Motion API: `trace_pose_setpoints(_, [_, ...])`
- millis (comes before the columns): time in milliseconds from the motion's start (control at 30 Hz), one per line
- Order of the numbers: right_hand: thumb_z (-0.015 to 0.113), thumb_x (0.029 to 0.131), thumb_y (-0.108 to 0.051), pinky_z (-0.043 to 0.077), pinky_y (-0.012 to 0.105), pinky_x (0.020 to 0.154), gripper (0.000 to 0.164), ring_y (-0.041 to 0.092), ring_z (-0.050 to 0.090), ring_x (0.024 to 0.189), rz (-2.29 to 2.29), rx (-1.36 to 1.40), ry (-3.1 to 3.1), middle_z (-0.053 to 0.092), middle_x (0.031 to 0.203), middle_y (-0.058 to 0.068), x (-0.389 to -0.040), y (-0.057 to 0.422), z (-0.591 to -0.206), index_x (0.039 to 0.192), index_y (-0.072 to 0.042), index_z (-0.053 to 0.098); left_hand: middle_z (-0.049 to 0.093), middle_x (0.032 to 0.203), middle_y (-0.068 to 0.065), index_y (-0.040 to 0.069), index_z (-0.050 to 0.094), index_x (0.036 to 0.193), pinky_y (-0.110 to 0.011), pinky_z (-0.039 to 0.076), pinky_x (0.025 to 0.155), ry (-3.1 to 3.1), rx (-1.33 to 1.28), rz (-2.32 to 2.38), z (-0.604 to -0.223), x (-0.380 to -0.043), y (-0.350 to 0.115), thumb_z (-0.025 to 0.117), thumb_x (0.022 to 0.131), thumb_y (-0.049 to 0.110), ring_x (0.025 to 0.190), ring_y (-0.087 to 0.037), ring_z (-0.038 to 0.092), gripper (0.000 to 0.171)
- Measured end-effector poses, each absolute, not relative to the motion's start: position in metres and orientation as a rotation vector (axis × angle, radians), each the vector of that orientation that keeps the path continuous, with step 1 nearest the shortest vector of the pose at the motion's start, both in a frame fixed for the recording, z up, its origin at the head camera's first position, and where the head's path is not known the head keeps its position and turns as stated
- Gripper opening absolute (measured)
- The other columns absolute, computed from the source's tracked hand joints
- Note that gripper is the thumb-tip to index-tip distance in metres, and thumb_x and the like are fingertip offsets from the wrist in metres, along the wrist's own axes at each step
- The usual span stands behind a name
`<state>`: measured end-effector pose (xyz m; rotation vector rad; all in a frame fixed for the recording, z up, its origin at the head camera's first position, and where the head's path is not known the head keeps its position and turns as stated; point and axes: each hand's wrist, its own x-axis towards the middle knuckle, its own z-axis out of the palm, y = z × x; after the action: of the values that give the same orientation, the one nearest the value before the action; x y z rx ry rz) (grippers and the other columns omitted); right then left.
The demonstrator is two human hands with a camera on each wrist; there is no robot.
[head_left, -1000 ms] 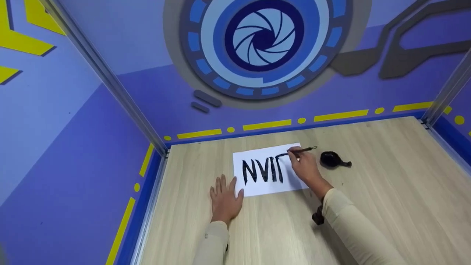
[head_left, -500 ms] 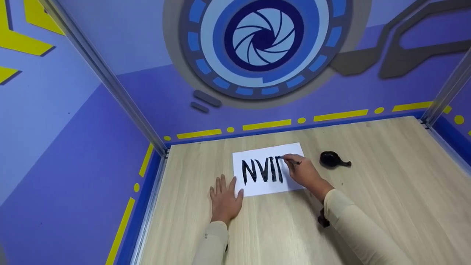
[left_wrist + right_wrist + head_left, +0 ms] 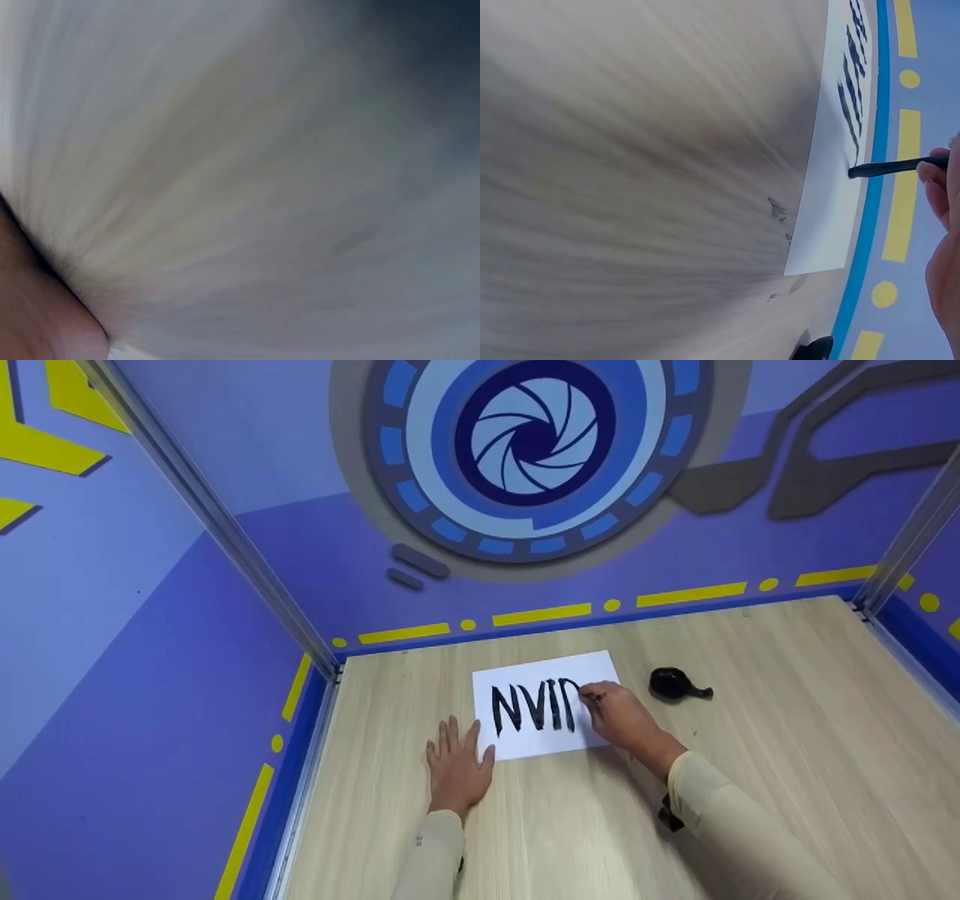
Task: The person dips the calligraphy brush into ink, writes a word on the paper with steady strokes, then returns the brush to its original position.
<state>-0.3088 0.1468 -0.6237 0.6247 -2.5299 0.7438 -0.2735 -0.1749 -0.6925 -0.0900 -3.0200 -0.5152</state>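
Observation:
My right hand (image 3: 622,716) pinches a dark paintbrush (image 3: 892,166), its black tip on a white sheet of paper (image 3: 540,746). Thick black strokes (image 3: 534,706) on the paper read N, V, I and a curved stroke beside an upright, at whose end the brush tip lies. Spread flat, my left hand (image 3: 459,769) rests at the paper's lower left corner, with thumb and index fingertips right at its edge. In the left wrist view only a bit of that hand (image 3: 45,322) shows, and the rest is blurred tabletop.
A small black ink dish (image 3: 671,684) with a short handle stands to the right of the paper. The wooden table (image 3: 540,840) ends at a blue patterned back wall (image 3: 300,555), and a metal post (image 3: 225,540) rises at the left corner.
The right hand has brought the brush down from the paper's upper right to the letters. A curved black stroke now runs right and down from the top of the last upright. The left hand stays put.

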Motion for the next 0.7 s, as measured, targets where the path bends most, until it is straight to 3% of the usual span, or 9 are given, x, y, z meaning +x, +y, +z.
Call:
trace_pose_setpoints(200, [0.071,0.099,-0.004,0.064,0.045,0.081,0.008,0.03,0.076,0.088,0.703,0.653,-2.522,0.078,0.092,0.013,-0.294,0.141,-0.618,0.101,0.001,0.076,0.02,0.18,-0.017,0.031,0.041,0.165,-0.07,0.015,0.132,-3.02,-0.073,-0.481,-0.697,-0.274,-0.177,0.041,0.109,0.062,0.169,-0.041,0.015,0.064])
trace_pose_setpoints(500, [0.073,0.099,-0.009,0.06,0.035,0.067,0.005,0.015,0.069,0.072,0.828,0.709,-2.446,0.074,0.081,0.004,-0.28,0.121,-0.616,0.096,-0.005,0.074,0.026,0.177,-0.021,0.026,0.046,0.163,-0.072,0.017,0.13,-2.981,-0.085,-0.514,-0.694,-0.272,-0.177,0.048,0.108,0.057,0.167,-0.044,0.02,0.063])
trace_pose_setpoints(700, [0.073,0.101,-0.01,0.056,0.023,0.065,0.008,0.006,0.07,0.072,1.314,0.403,-2.374,0.079,0.081,0.006,-0.282,0.115,-0.608,0.098,-0.003,0.077,0.021,0.179,-0.019,0.029,0.043,0.165,-0.071,0.014,0.132,-3.012,-0.084,-0.541,-0.69,-0.272,-0.173,0.044,0.109,0.06,0.168,-0.042,0.016,0.064])
